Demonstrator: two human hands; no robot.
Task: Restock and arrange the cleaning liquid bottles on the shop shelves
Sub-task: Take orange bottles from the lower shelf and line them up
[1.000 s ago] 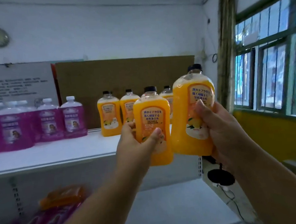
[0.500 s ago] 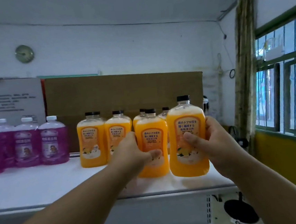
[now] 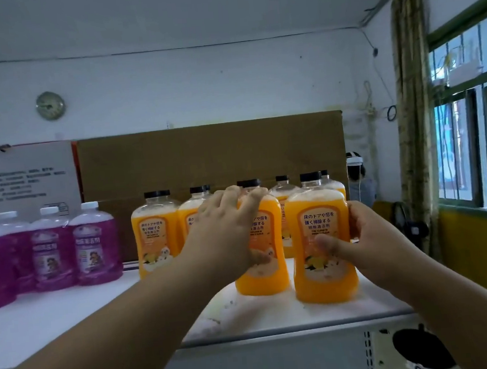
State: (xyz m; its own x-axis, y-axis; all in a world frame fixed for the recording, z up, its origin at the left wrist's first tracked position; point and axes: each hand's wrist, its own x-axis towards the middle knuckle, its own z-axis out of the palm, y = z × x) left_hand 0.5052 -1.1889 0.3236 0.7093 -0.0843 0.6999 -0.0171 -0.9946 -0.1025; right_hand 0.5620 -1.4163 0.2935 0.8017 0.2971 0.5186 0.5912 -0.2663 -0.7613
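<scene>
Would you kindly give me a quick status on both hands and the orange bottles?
Left hand gripping one orange bottle, right hand gripping another. Both standing on the white shelf. Nothing blocking.

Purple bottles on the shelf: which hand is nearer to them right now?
Left. The left hand grips an orange bottle two orange bottles right of the purple bottles; the right hand holds the rightmost front bottle, farther away.
</scene>
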